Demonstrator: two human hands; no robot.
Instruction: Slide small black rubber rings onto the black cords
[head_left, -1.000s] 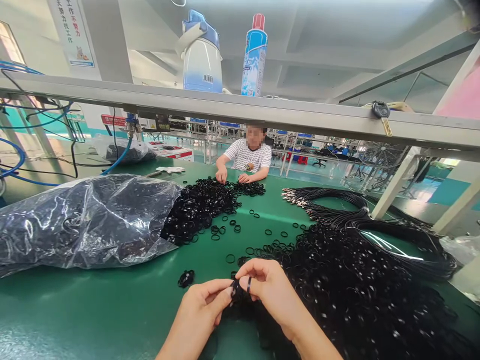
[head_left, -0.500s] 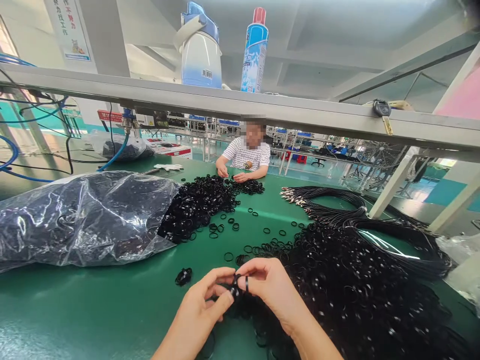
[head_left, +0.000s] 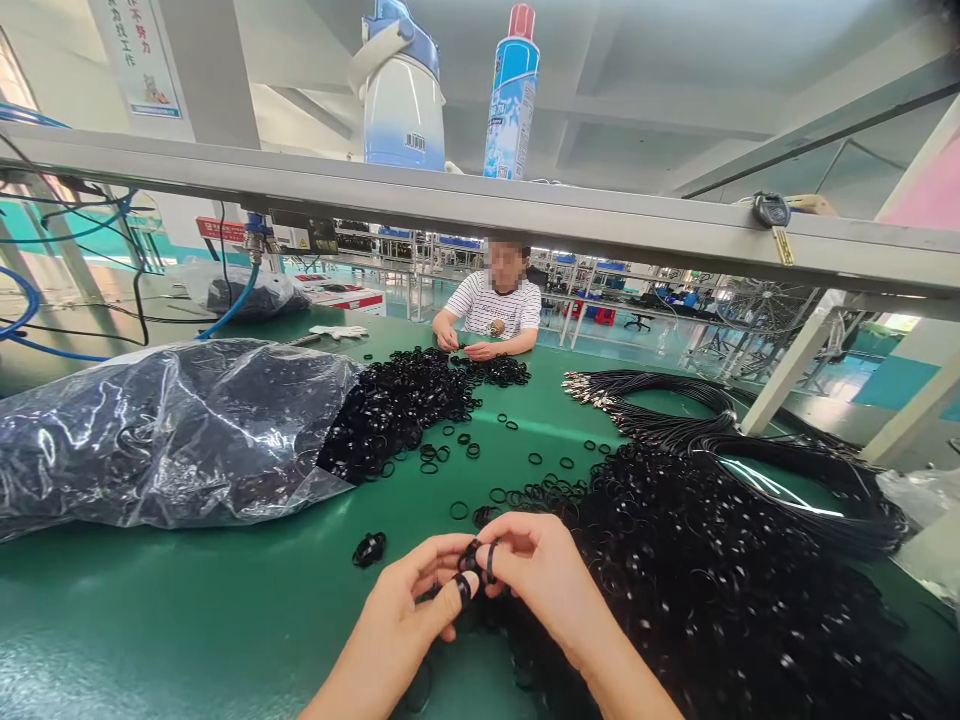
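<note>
Gently, now: left hand and right hand pinch black rings between nearly closed fingertips, over the pile's left edge; a light grip (they look thin) should prevent slipping.

factory workshop | green workbench | coiled cables | blue hoses

green is being worn by the tabletop, and against it jet black is being flashed, with white glints, by the heaped rings! black is being echoed by the coiled cables, pale metallic tips being shown at one end. over there, a white shirt is being crossed by thin dark stripes. up top, white is being melted into blue on the jug, while a blue-and-white can is being crowned by a red cap.
</note>
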